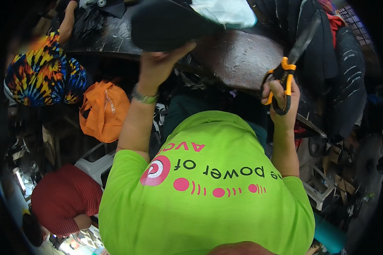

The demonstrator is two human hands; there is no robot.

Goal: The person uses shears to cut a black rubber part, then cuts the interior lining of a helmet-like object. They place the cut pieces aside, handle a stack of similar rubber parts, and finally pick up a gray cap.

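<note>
My left hand (159, 66), with a band on its wrist, is closed on the near edge of a flat black piece (168, 26) with a rounded outline. The piece is held up over the dark tabletop (242, 57), slightly blurred. Off to the right, my right hand (284, 100) grips scissors (288, 70) by their orange and black handles, its fingers through the loops. Their blades point up and away to the right, apart from the black piece. They are blurred and look close together.
A pale sheet (227, 12) lies on the table's far side. Long black pieces (347, 80) hang in a pile at the right. Left of me are an orange bag (106, 111), a person in a multicoloured shirt (40, 72) and another in red stripes (64, 197).
</note>
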